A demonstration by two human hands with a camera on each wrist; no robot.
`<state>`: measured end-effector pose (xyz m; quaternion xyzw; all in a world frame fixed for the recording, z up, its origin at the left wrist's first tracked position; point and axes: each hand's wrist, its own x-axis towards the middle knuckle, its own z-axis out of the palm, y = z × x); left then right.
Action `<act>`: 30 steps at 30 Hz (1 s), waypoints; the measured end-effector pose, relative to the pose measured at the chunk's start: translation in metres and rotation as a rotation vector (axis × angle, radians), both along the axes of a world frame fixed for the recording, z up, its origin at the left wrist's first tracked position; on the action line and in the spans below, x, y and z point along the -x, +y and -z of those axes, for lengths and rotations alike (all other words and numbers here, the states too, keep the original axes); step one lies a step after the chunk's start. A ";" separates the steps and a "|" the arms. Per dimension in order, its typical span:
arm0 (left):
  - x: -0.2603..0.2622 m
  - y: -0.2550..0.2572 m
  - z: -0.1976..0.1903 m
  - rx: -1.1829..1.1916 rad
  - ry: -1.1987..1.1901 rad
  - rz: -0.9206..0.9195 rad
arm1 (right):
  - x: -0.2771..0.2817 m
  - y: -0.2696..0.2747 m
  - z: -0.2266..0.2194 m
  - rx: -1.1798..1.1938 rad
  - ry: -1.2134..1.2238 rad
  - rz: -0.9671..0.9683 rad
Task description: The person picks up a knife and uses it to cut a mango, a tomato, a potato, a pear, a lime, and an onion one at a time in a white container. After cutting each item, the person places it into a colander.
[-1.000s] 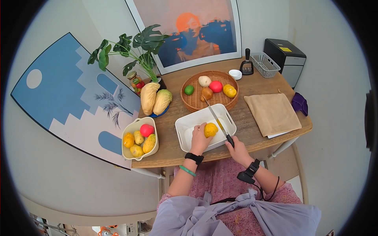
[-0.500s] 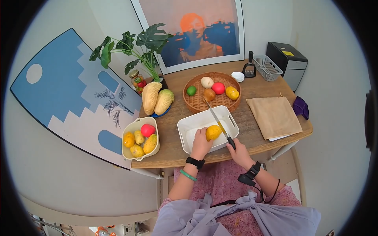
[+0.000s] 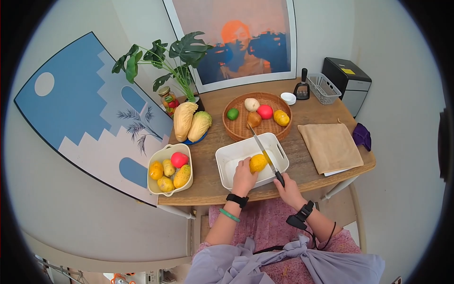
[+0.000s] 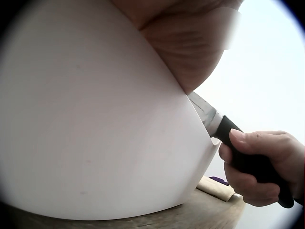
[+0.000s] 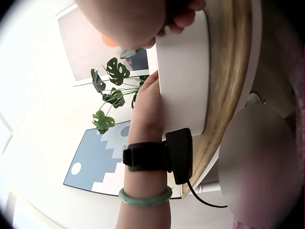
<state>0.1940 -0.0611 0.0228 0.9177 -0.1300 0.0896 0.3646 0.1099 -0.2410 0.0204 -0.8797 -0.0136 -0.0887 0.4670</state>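
Note:
Over the white bin (image 3: 227, 171) my left hand (image 3: 244, 177) holds a rounded yellow fruit (image 3: 258, 163), gripping it from its left side. My right hand (image 3: 290, 192) grips the black handle of a long knife (image 3: 263, 147). The blade slants up and away to the left, close along the fruit's right side, its tip overlapping the wicker tray in the head view. In the left wrist view the right hand (image 4: 259, 167) wraps round the knife handle (image 4: 252, 164), and the bin's wall (image 4: 105, 133) hides the fruit and most of the blade.
A wicker tray (image 3: 234, 128) with several fruits and vegetables stands behind the bin. To the left are a cream basket (image 3: 161, 152) of produce and two cabbages (image 3: 191, 124). At right lies a beige cloth bag (image 3: 328, 147). A grey basket (image 3: 325, 90) sits farther back.
The head view has shifted slightly, so the table sits lower in it. The yellow fruit has turned a little in the left hand; the knife stays beside it.

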 end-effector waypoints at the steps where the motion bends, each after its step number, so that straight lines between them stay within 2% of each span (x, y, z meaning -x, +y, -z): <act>1: 0.000 0.000 -0.001 0.002 -0.002 -0.003 | 0.000 0.000 0.000 -0.023 -0.018 0.000; 10: 0.002 0.000 -0.005 0.028 0.081 -0.020 | 0.004 0.002 -0.007 0.000 0.004 -0.036; 12: 0.002 -0.001 -0.003 0.024 0.010 -0.005 | 0.002 0.002 -0.002 0.011 -0.006 -0.047; 30: -0.001 -0.002 0.001 0.087 0.051 -0.063 | 0.002 0.011 -0.008 -0.009 0.022 -0.084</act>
